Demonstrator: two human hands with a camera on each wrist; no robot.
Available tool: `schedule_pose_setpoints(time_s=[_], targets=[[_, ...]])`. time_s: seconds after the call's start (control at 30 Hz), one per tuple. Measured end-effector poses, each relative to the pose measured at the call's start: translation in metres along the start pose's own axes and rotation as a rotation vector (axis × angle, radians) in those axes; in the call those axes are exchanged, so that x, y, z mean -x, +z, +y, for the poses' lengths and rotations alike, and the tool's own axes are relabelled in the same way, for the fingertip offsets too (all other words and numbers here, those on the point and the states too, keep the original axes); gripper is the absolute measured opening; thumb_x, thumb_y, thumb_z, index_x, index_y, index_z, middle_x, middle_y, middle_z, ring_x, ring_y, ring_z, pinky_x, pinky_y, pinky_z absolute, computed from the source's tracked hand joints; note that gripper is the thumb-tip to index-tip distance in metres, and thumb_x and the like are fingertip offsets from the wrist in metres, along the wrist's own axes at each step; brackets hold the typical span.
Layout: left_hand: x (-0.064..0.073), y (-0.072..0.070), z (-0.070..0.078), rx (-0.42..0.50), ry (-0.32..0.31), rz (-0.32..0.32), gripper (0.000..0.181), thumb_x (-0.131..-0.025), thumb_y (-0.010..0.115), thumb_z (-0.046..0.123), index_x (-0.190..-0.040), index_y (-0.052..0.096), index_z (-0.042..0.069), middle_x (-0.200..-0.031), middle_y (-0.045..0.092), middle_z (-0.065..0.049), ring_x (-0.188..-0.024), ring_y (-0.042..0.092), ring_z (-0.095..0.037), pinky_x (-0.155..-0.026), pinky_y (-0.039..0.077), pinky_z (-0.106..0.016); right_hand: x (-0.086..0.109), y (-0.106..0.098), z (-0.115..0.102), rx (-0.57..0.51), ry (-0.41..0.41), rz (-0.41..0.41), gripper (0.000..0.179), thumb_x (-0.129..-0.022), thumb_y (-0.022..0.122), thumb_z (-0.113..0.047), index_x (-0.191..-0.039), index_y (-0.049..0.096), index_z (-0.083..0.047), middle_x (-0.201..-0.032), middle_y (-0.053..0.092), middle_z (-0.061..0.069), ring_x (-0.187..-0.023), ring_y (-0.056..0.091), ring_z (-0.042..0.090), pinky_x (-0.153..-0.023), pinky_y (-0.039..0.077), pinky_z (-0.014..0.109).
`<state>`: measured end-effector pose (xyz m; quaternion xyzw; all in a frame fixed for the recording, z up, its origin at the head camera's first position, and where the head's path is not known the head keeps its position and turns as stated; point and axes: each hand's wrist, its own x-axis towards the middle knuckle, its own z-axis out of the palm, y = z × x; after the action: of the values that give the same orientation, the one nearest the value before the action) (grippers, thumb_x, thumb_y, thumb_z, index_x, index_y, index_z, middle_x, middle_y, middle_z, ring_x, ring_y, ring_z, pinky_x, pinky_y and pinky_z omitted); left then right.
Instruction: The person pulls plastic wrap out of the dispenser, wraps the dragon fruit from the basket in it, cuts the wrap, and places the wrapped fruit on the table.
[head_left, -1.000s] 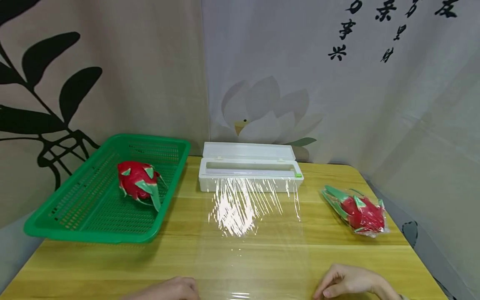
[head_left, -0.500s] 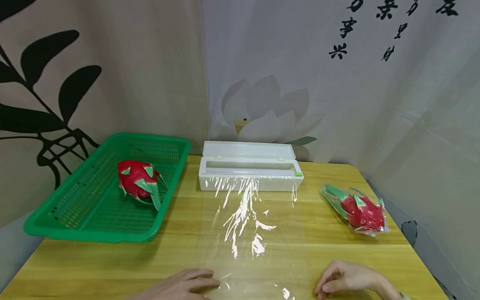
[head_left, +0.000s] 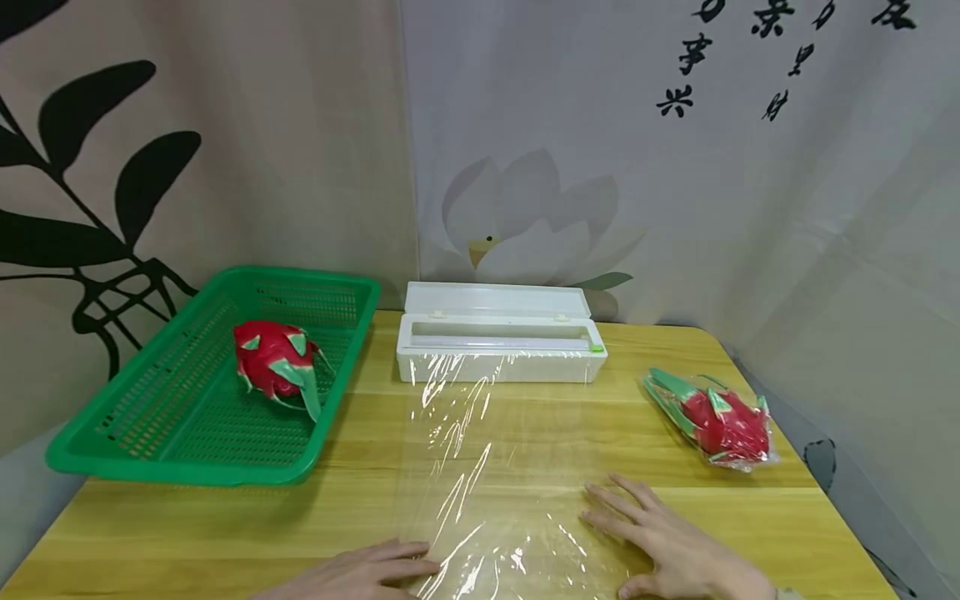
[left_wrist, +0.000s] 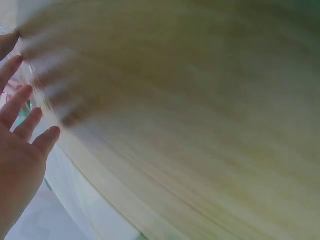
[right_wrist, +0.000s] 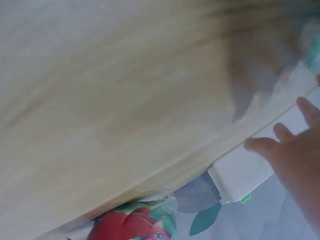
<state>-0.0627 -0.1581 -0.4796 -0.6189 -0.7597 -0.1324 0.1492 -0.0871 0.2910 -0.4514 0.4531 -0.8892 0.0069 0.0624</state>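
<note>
A sheet of clear plastic wrap runs from the white wrap dispenser box toward the front of the wooden table, shiny and creased. My left hand lies at the sheet's left edge, fingers extended and spread. At the right edge, my right hand reaches over the wrap with its fingers spread. Neither hand grips anything. In the left wrist view the left hand shows straight fingers over the table; the right wrist view has the right hand with fingers apart.
A green basket holds an unwrapped dragon fruit at the left. On the right lies a dragon fruit wrapped in clear film. The dispenser's lid stands raised. A printed curtain hangs behind the wooden table.
My left hand has moved right onto the wrap's edge and its fingers have spread. The right hand has uncurled and moved forward and left. The wrap's creases and glare have shifted.
</note>
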Motion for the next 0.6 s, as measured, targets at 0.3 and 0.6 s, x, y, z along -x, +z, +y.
schedule_pose_setpoints(time_s=[0.3, 0.6], targets=[[-0.005, -0.014, 0.000, 0.130, -0.038, -0.119, 0.029, -0.098, 0.049, 0.032, -0.120, 0.065, 0.021, -0.132, 0.061, -0.004, -0.118, 0.058, -0.030, -0.087, 0.055, -0.039, 0.006, 0.005, -0.001, -0.202, 0.069, -0.081, 0.078, -0.082, 0.055, -0.065, -0.147, 0.035, -0.027, -0.155, 0.031, 0.012, -0.143, -0.024, 0.000, -0.120, -0.008, 0.037], [-0.012, -0.069, -0.001, 0.294, -0.385, -0.260, 0.037, -0.093, 0.053, 0.049, -0.125, 0.060, 0.033, -0.138, 0.056, 0.006, -0.125, 0.055, -0.024, -0.090, 0.053, -0.045, 0.005, -0.001, -0.004, -0.325, 0.157, -0.167, 0.075, -0.083, 0.056, -0.063, -0.147, 0.033, -0.033, -0.158, 0.026, 0.006, -0.146, -0.014, 0.004, -0.119, 0.006, 0.055]])
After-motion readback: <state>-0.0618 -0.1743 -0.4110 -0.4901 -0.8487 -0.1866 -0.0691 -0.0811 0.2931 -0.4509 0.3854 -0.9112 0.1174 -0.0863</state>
